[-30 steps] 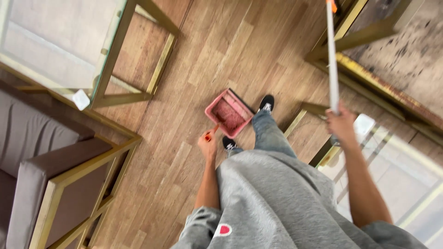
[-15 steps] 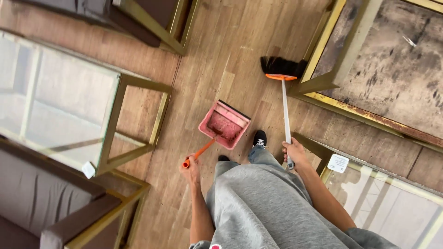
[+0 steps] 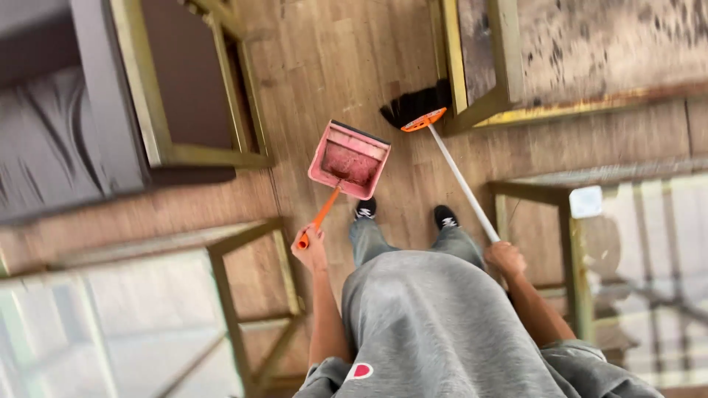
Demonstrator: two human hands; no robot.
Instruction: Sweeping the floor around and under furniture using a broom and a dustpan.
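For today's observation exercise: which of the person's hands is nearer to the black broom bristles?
Right. The right hand grips the white broom handle that leads up to the bristles. The left hand holds the dustpan's orange handle, farther away.

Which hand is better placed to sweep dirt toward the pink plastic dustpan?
Probably the right hand: it grips the white-handled broom, whose black bristles sit beside the pink plastic dustpan, which the left hand holds.
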